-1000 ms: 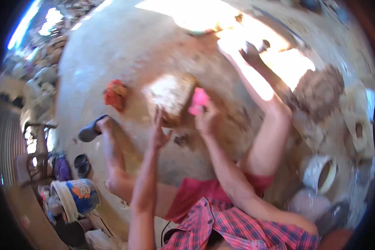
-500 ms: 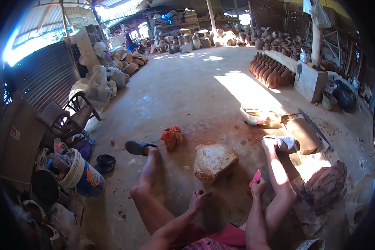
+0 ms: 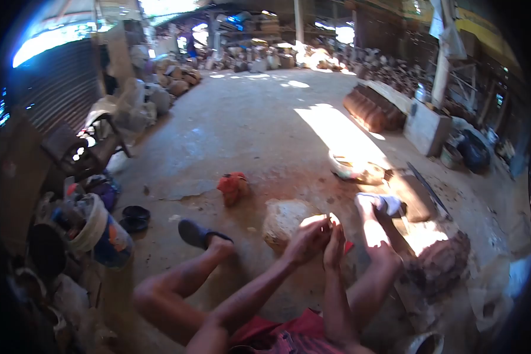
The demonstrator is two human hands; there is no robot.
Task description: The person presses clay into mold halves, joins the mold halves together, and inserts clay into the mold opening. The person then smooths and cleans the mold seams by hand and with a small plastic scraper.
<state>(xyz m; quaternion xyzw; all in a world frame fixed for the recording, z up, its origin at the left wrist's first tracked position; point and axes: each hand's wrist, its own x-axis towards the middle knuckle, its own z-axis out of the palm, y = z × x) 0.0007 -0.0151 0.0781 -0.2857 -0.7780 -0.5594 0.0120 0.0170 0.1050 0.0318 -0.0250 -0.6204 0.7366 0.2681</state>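
My left hand (image 3: 308,241) and my right hand (image 3: 334,245) meet in front of me, over the near right side of a pale, rough stone block (image 3: 283,219). The left fingers are pinched together at the right fingertips; anything between them is too small and blurred to make out. A pinkish-red flat piece (image 3: 348,246) shows at the outer side of my right hand, mostly hidden by it. Beyond the block to the left sits a crumpled orange-red cloth (image 3: 233,187).
A bucket of odds and ends (image 3: 103,236) and dark slippers (image 3: 135,218) stand at left. To the right are a basin (image 3: 360,170), a brown slab (image 3: 412,197) and a clay heap (image 3: 445,259). Brown clay pots (image 3: 371,110) line up farther back.
Both hands have risen and come together near the stone; they were apart before, the right gripping the pink piece. My left leg has bent outward, and the view has shifted slightly.
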